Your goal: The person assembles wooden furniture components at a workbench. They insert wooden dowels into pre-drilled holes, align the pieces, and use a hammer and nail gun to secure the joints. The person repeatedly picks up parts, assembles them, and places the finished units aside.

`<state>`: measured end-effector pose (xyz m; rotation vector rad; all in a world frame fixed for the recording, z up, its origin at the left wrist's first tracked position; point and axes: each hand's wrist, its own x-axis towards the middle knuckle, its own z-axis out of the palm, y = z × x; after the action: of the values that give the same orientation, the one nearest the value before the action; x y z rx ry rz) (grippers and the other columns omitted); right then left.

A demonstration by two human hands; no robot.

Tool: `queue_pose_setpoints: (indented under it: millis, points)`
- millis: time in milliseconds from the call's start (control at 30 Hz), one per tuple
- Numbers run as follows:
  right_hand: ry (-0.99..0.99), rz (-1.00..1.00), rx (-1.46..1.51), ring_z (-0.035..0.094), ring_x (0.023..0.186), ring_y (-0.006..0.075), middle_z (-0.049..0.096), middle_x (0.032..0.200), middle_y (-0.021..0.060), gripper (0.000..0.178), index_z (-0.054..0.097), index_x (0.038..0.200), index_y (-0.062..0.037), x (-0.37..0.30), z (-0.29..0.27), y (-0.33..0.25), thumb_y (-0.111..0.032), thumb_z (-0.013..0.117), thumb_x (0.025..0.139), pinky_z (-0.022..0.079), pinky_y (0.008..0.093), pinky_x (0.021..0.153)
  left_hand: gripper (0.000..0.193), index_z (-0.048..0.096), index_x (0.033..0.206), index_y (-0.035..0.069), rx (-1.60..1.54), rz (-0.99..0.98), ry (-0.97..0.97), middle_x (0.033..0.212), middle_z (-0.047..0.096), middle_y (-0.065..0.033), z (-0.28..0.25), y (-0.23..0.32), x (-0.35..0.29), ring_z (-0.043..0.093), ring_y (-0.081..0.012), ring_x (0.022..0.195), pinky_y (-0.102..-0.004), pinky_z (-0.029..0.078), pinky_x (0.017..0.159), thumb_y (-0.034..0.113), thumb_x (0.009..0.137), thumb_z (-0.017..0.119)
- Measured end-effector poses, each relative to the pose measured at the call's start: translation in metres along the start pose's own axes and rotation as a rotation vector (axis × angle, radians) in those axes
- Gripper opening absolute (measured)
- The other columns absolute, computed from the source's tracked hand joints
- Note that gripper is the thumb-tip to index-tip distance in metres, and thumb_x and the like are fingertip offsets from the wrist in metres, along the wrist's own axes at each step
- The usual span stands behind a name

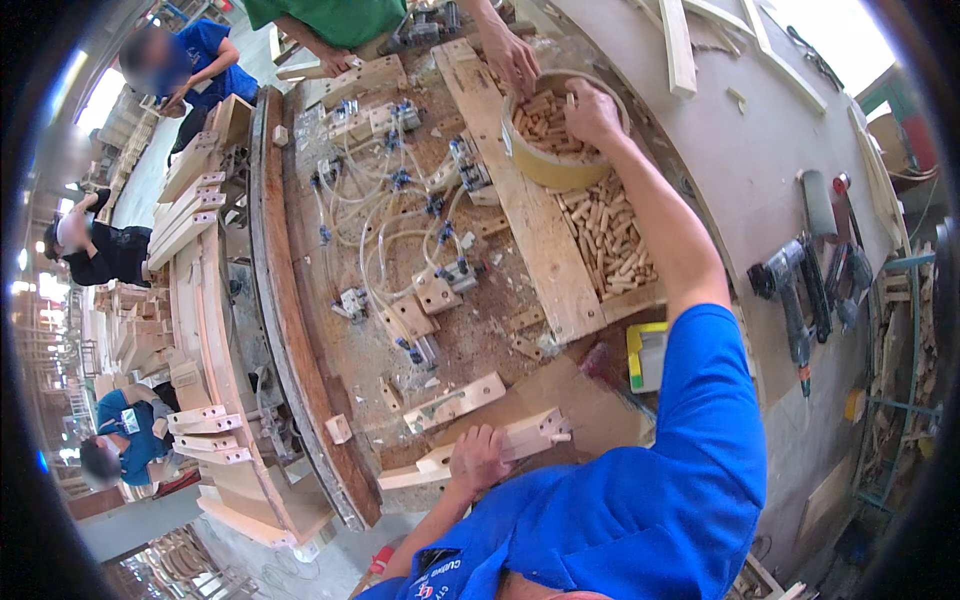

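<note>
My left hand (478, 458) is closed over a pale wooden bar (535, 432) near the front of the workbench. A dowel (561, 437) sticks out at the bar's right end. My right hand (592, 115) is inside a round yellowish tub (560, 177) of small wooden dowels (545, 125), its fingers pinched together. A pale dowel end shows at those fingertips, partly hidden. Another person's hand (512, 58) is at the tub's far left rim. Many loose dowels (610, 235) lie in a wooden-sided bin under and in front of the tub.
Left of a long plank (520, 200), clear air hoses (375, 215) link small clamps and wood blocks. A drilled wooden piece (456, 402) lies beyond my left hand. A yellow-green box (648, 357) is by my right arm; a power tool (780, 270) lies farther right. Other people work at left.
</note>
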<state>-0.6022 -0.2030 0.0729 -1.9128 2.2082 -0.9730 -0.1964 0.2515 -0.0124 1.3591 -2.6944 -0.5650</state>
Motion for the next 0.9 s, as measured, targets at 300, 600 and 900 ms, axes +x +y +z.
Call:
queue_pose_setpoints:
  millis: [300, 600, 900]
  points:
    - [-0.579, 0.348, 0.802, 0.069, 0.082, 0.0121, 0.069, 0.087, 0.0027, 0.015, 0.067, 0.107, -0.0007, -0.37, -0.113, -0.031, -0.015, 0.07, 0.104, 0.056, 0.0323, 0.07, 0.058, 0.062, 0.112, 0.011, 0.079, -0.045, 0.02, 0.099, 0.057, -0.0116, 0.022, 0.005, -0.011, 0.06, -0.0317, 0.094, -0.0449, 0.047, 0.075, 0.036, 0.066, 0.087]
    - [-0.599, 0.691, 0.806, 0.071, 0.084, 0.0165, 0.076, 0.092, 0.0112, 0.018, 0.073, 0.105, -0.0015, -0.55, -0.083, -0.026, -0.018, 0.074, 0.097, 0.056, 0.0375, 0.076, 0.055, 0.062, 0.108, 0.011, 0.118, -0.01, 0.119, 0.097, 0.059, -0.0109, 0.013, 0.024, -0.009, 0.062, -0.0331, 0.092, -0.0467, 0.049, 0.076, 0.04, 0.069, 0.089]
    - [-0.495, 0.198, 0.512, 0.072, 0.091, 0.0457, 0.073, 0.094, 0.0262, 0.018, 0.072, 0.098, -0.0006, -0.538, -0.074, -0.034, -0.019, 0.071, 0.098, 0.056, 0.0506, 0.081, 0.054, 0.062, 0.107, 0.011, 0.108, -0.011, 0.139, 0.097, 0.059, -0.0111, 0.014, 0.026, -0.009, 0.063, -0.0339, 0.093, -0.0466, 0.05, 0.076, 0.039, 0.069, 0.089]
